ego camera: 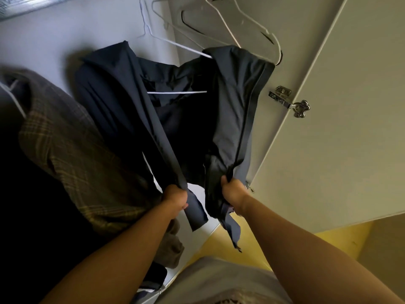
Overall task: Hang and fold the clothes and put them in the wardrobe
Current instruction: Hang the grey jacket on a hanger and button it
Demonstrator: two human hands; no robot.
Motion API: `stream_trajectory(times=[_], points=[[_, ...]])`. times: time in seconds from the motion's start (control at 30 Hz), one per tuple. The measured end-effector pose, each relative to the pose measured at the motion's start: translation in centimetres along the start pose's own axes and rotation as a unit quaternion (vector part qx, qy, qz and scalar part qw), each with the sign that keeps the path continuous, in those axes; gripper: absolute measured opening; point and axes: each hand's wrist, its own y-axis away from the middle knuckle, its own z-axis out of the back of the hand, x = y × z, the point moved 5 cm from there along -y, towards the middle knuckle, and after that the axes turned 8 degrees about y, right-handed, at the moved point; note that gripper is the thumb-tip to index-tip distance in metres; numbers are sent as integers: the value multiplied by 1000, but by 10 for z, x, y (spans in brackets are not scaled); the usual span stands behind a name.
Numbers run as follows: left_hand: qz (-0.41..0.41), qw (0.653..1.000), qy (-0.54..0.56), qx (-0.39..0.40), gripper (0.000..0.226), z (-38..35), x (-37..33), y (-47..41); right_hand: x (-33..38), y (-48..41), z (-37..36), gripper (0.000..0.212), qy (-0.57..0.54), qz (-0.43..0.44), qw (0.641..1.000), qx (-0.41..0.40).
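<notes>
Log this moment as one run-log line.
item: dark jacket on white hanger | left hand: grips one front edge | right hand: grips zip edge | beside: plaid garment | wardrobe door: open

Gripping the open front edges of a dark jacket (230,110), left hand (175,199) on one, right hand (232,191) on the other. Above the fingers, draped over a white hanger (177,92). Left of the fingers, touching a plaid garment (76,154); right of them, near the wardrobe door (328,128).

Dim, soft focus, deep shadow lower left, wide-angle distortion.
</notes>
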Motion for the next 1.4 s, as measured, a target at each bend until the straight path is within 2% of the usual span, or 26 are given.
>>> stream_trajectory(times=[0.1,0.2,0.27,0.33,0.37,0.4,0.47,0.5,0.53,0.57,0.63,0.7,0.77,0.9,1.0,1.07,1.13,1.2,1.3,1.33,1.4], points=[[-45,997,40,39,38,-1,-9,6,26,-4,-1,51,-105,54,993,17],[-89,990,19,112,46,-5,-25,19,49,-5,1,50,-262,80,959,67],[-139,970,-62,188,63,-3,-34,31,61,-4,4,50,-337,72,933,107],[-164,944,-77,275,82,-3,-39,38,70,1,7,45,-413,64,897,143],[-184,934,-89,295,78,-3,-43,43,73,4,7,42,-445,63,878,162],[-213,925,-109,294,65,-4,-48,45,75,6,7,38,-468,63,863,181],[-272,921,-132,243,25,-5,-57,49,76,13,5,35,-499,63,839,210],[-295,924,-130,204,13,-6,-62,50,76,16,5,35,-504,68,834,213],[-307,931,-114,163,9,-5,-65,48,76,19,7,35,-495,78,841,203],[-300,941,-79,132,9,-4,-68,47,74,21,11,35,-464,90,863,178],[-251,963,17,97,12,-4,-72,44,65,26,19,35,-350,118,925,95],[-197,973,104,65,13,-5,-77,41,52,34,22,31,-237,149,960,25],[-173,972,156,44,14,-7,-85,42,36,43,17,20,-159,168,973,15],[-171,965,198,10,17,-10,-102,42,15,55,9,48,44,182,982,32],[-159,958,236,21,24,-11,-111,41,3,53,15,31,130,174,976,-13],[-151,955,242,77,33,-16,-115,44,-4,52,21,26,124,159,979,-40],[-145,962,196,123,40,-18,-114,47,-9,51,28,27,71,135,986,-72],[-183,975,77,99,48,-13,-110,49,-11,52,34,24,-52,103,989,-89],[-276,958,-79,15,70,0,-106,56,-5,52,34,29,-207,71,974,-64],[-310,944,-110,8,69,0,-106,61,-1,52,33,29,-254,67,964,-42],[-356,923,-143,29,36,-5,-104,69,9,57,27,27,-358,68,931,24]])
